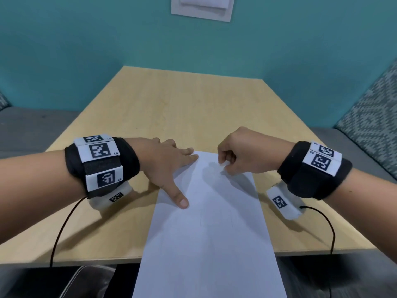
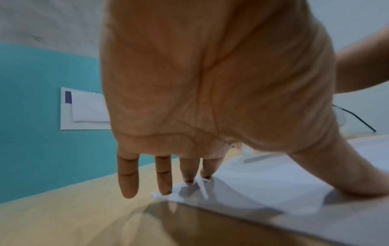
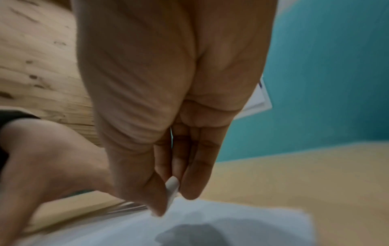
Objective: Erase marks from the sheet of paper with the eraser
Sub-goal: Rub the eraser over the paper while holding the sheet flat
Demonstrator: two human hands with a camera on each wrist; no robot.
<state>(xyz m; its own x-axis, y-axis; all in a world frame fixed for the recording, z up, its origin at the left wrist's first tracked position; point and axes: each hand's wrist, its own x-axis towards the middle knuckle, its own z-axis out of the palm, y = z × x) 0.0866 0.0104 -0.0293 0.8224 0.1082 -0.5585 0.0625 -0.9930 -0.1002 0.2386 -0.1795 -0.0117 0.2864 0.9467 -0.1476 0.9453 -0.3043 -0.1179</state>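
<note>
A white sheet of paper [image 1: 206, 222] lies lengthwise on the wooden table [image 1: 182, 108], its near end hanging over the front edge. Faint pencil marks [image 1: 200, 220] show near its middle. My left hand [image 1: 171, 166] lies flat with spread straight fingers [image 2: 164, 176] on the sheet's far left corner, thumb pressing the left edge. My right hand [image 1: 236, 155] pinches a small white eraser [image 1: 224, 164] between thumb and fingers and holds it down against the sheet [image 3: 210, 224] near its far edge. In the right wrist view the eraser [image 3: 172, 184] shows between thumb and fingertips.
A teal wall [image 1: 86, 39] with a white mounted holder [image 1: 202, 7] stands behind the table. Grey bench seats flank both sides, with a patterned cushion [image 1: 369, 125] at right. Black cables [image 1: 62, 229] hang from both wristbands over the table's front edge.
</note>
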